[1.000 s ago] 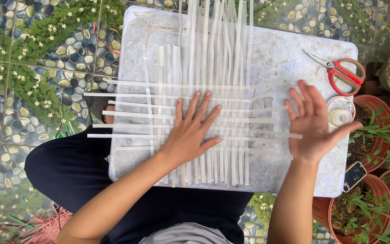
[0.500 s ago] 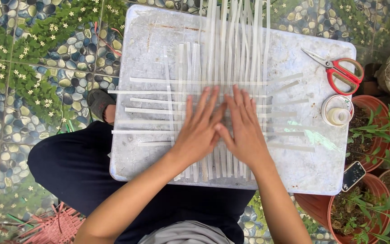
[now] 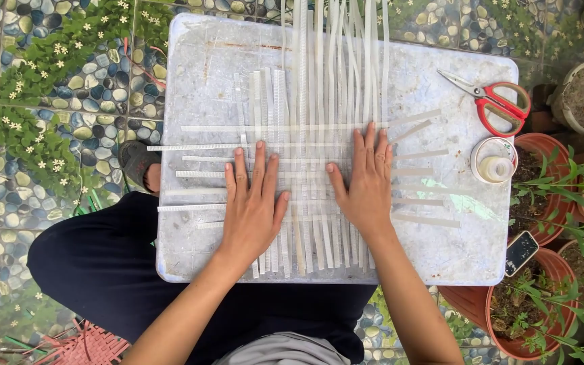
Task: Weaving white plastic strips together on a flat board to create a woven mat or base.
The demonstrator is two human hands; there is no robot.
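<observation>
A mat of interlaced white plastic strips lies on a pale, scuffed board across my lap. Long strips run away from me past the board's far edge, and shorter ones cross them side to side. My left hand lies flat, fingers spread, on the left part of the weave. Palm down on the right part, my right hand has its fingers close together. Neither hand holds anything.
Red-handled scissors and a roll of clear tape rest on the board's right side. A dark phone lies at its right near corner. Terracotta pots with plants stand to the right, pebble-pattern tiles with green creeper to the left.
My right hand came down from the air at the right onto the weave. Both hands then slid apart, the left one leftward and the right one rightward, flat on the strips.
</observation>
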